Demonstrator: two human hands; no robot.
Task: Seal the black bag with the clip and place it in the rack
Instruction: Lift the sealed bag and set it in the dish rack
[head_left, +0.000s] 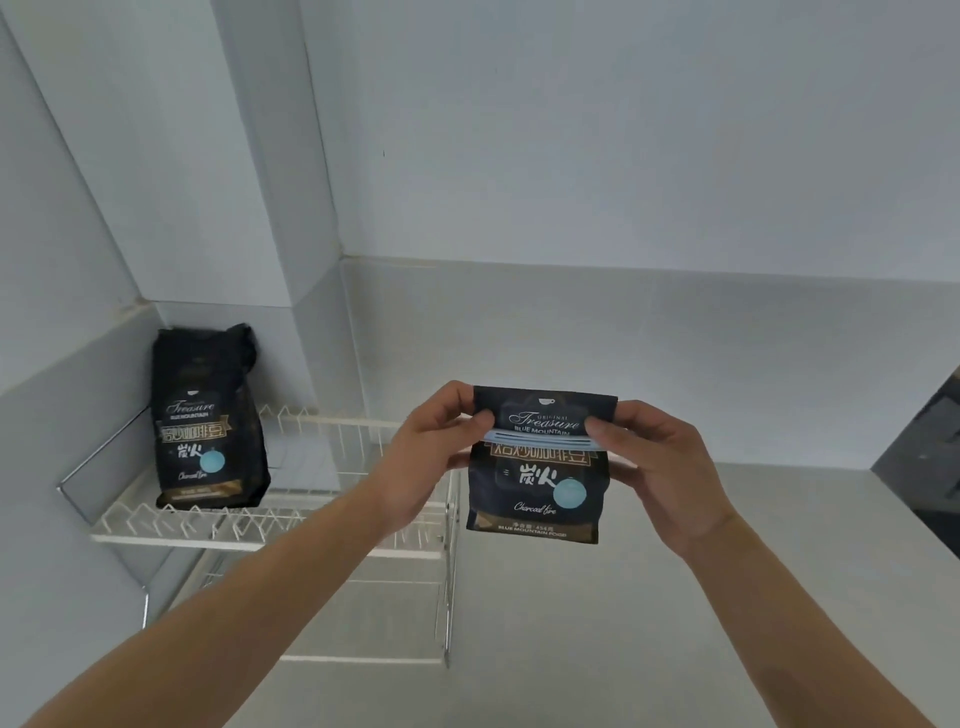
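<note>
I hold a black coffee bag (537, 488) upright in the air above the counter, its top folded down. A pale blue clip (540, 437) runs straight across the fold. My left hand (421, 457) pinches the bag's left edge at the clip's end. On the other side my right hand (660, 467) grips the right edge, thumb on the clip. The white wire rack (291, 519) stands to the left of the bag, partly behind my left forearm.
A second black coffee bag (208, 421) stands upright on the rack's top shelf at its left end, near the wall corner. The light counter (623, 623) stretches below and to the right. A dark object (930, 457) sits at the right edge.
</note>
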